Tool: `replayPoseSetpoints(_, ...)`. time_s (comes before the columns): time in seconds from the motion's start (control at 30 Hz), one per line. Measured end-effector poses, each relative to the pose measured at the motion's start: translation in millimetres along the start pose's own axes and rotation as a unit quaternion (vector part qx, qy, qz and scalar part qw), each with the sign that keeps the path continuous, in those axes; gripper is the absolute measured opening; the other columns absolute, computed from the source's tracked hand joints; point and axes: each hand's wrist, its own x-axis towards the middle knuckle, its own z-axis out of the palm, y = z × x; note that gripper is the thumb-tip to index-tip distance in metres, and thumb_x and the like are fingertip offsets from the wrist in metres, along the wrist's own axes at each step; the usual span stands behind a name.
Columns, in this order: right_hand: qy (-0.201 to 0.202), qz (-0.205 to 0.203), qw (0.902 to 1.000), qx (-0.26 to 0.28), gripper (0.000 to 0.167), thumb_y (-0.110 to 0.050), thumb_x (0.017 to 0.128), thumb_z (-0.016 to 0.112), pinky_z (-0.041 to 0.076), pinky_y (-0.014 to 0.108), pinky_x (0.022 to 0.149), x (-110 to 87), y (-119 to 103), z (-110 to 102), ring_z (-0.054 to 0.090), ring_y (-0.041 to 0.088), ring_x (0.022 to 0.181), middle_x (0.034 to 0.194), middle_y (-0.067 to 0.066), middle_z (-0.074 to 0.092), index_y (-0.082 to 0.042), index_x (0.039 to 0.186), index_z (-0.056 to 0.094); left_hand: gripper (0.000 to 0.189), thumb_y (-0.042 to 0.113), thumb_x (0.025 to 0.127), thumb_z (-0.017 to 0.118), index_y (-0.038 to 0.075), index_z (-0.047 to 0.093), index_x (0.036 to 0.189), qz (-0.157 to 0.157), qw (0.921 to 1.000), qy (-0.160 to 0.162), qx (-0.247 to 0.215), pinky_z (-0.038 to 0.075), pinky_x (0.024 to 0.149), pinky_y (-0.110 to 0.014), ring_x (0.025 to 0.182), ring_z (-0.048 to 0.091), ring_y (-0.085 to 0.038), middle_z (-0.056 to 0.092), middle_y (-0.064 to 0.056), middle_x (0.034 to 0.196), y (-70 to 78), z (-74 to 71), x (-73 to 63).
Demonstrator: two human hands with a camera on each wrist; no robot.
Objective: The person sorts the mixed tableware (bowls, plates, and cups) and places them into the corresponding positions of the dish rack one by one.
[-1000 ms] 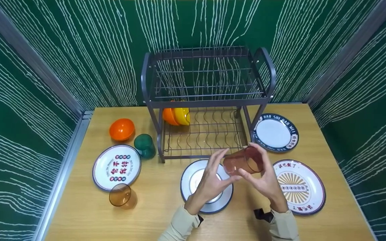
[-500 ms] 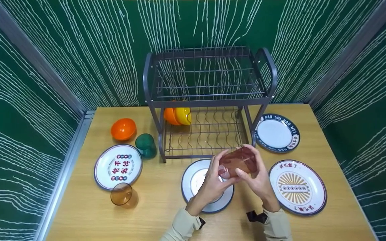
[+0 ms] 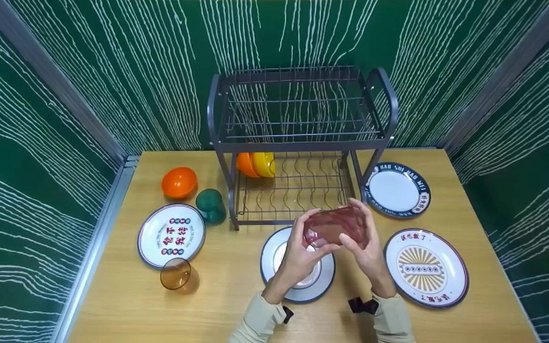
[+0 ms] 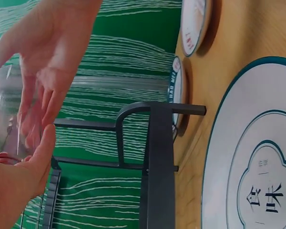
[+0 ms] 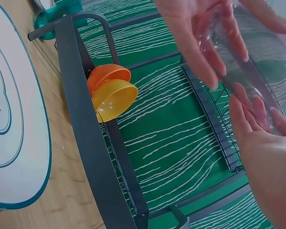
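Observation:
A see-through reddish cup (image 3: 335, 227) is held on its side in the air. My left hand (image 3: 297, 257) grips its left end, and my right hand (image 3: 369, 257) grips the right end with the thumb along the near side. In the left wrist view the cup (image 4: 9, 114) looks nearly colourless between the hands; the right wrist view shows fingers around the clear cup wall (image 5: 257, 62). Below the hands lies a white plate (image 3: 274, 283) with a dark rim, partly hidden by my left hand. Just beyond stands a dark two-tier dish rack (image 3: 298, 145).
On the rack's lower tier, orange and yellow bowls (image 3: 264, 165) lean at the left. Left of it are an orange bowl (image 3: 179, 182), a green cup (image 3: 211, 206), a printed plate (image 3: 153, 238) and an amber cup (image 3: 179, 276). Two plates (image 3: 393, 190) (image 3: 424, 271) lie right.
The reddish cup has turned so its mouth no longer shows, and it has shifted slightly left. My right hand has moved left with it; both hands keep hold.

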Motion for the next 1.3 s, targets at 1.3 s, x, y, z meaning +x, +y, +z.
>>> replayPoseSetpoints(1.3,0.083,-0.015,0.9803,-0.179,0.072,0.013,0.090,0.067,0.030,0.040,0.121,38.8,-3.3,-11.4,0.040,0.035,0.141,0.153,0.031,0.035,0.010,0.153,0.031,0.067,0.025,0.090,0.082,0.017,0.053,0.151,0.090,0.9718,0.131,0.174,0.054,0.097,-0.033,0.126,0.053,-0.022,0.044,-0.010,0.151,12.7,-42.3,52.9)
